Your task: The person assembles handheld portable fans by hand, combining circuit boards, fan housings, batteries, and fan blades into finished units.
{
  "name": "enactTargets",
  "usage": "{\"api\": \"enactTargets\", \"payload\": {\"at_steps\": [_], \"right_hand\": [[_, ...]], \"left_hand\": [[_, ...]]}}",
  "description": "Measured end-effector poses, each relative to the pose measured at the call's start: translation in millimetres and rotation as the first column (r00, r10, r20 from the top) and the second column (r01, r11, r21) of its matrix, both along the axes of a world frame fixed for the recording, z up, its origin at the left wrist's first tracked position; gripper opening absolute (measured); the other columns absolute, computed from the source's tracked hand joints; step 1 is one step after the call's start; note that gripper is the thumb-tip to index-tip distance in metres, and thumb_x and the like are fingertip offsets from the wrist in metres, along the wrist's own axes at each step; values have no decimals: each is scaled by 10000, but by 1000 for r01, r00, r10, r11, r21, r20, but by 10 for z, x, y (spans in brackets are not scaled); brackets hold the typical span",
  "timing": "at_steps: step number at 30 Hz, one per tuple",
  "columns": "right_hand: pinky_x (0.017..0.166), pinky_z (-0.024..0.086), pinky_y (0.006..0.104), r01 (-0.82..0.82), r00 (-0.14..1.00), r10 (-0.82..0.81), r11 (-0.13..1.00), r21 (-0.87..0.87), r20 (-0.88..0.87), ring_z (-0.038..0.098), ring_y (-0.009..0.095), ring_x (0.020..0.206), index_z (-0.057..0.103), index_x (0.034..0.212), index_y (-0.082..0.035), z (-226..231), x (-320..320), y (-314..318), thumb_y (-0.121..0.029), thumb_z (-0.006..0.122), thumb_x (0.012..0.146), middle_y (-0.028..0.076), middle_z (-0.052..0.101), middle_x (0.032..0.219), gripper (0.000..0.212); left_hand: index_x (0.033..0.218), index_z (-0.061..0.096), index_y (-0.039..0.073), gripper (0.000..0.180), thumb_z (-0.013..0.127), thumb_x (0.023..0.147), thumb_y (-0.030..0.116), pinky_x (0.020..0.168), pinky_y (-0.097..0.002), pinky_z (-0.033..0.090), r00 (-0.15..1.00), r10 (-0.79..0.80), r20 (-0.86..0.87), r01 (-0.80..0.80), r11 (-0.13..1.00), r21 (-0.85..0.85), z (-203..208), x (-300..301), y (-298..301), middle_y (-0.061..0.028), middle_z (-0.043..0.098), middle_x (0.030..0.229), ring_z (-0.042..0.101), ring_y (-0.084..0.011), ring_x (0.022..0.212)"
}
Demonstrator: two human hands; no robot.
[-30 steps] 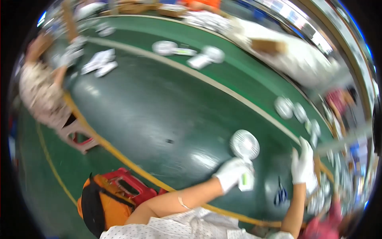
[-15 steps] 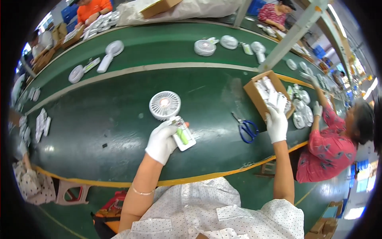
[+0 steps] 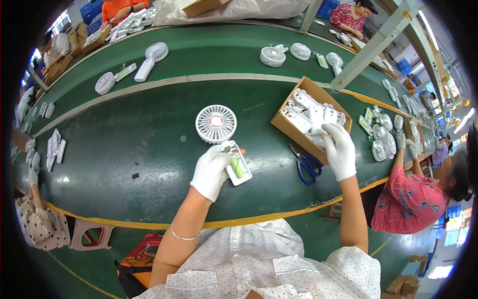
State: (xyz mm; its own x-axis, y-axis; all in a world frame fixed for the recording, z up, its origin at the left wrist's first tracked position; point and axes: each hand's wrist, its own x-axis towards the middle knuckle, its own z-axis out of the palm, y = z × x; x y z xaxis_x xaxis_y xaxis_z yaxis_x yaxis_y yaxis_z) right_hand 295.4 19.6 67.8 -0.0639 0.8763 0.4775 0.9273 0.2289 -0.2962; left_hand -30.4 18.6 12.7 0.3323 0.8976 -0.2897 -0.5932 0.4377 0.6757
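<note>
In my left hand (image 3: 211, 172), the fingers are closed round the handle (image 3: 239, 168) of a small white handheld fan. Its handle is uncovered and shows a green battery and small wiring. The round fan head (image 3: 216, 123), with a ribbed grille, lies on the table just beyond the hand. My right hand (image 3: 340, 152), also in a white glove, reaches over the near right side of a cardboard box (image 3: 299, 133). Its fingers are bent and somewhat apart over white plastic handle shells (image 3: 316, 117). No part shows clearly gripped there.
Blue-handled scissors (image 3: 309, 169) lie below the box. Several fans (image 3: 382, 139) rest at right beside a co-worker in red (image 3: 408, 199). More fans (image 3: 152, 60) sit on the far green strip behind a pale rail. White parts (image 3: 55, 149) and a small dark piece (image 3: 135, 176) lie at left.
The cardboard box has shifted left and turned. My right hand has moved a little left, and the white part under its fingers is no longer in its grasp. My left hand keeps the fan.
</note>
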Motion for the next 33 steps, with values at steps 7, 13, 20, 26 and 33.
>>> {"api": "enactTargets", "payload": {"at_steps": [7,13,20,26,33], "right_hand": [[884,515,391,162,985,-172,965,-207,-30,678,329,981,647,1191,-25,-31,-7,392,-274,684,860,180,700,1027,416],[901,501,445,399,877,-291,884,-243,383,654,350,1015,635,1109,-73,-21,-227,819,-309,644,854,188,685,1064,347],[931,496,433,321,899,-219,918,-232,379,638,363,1062,606,1241,-53,10,-232,748,-233,659,810,206,683,1086,470],[932,511,369,150,976,-150,989,-14,-160,653,307,1100,580,1320,-12,339,-639,103,-163,734,797,196,636,1256,566],[954,496,384,-362,908,330,928,-88,-259,634,349,1106,586,1271,29,-24,-1799,-425,-68,757,753,214,641,1212,554]], "left_hand": [[1226,492,-110,344,432,910,12,849,-406,588,993,48,-104,-42,997,59,-32,-35,-32,-217,633,1152,689,-302,970],[1269,465,-86,370,438,915,18,877,-438,582,976,30,-214,1,990,144,-76,-58,-33,-214,612,1179,671,-318,1017],[1266,464,-83,353,436,930,22,866,-416,586,979,46,-198,-9,983,182,47,-7,-83,-213,625,1184,677,-301,1009],[1203,546,-71,311,477,917,31,901,-324,522,953,86,-289,-5,962,272,91,-81,-145,-148,683,1125,668,-192,1000],[1215,578,-16,315,513,942,127,870,-338,518,779,212,-590,80,900,428,87,-151,-155,-130,690,1086,672,-211,963]]}}
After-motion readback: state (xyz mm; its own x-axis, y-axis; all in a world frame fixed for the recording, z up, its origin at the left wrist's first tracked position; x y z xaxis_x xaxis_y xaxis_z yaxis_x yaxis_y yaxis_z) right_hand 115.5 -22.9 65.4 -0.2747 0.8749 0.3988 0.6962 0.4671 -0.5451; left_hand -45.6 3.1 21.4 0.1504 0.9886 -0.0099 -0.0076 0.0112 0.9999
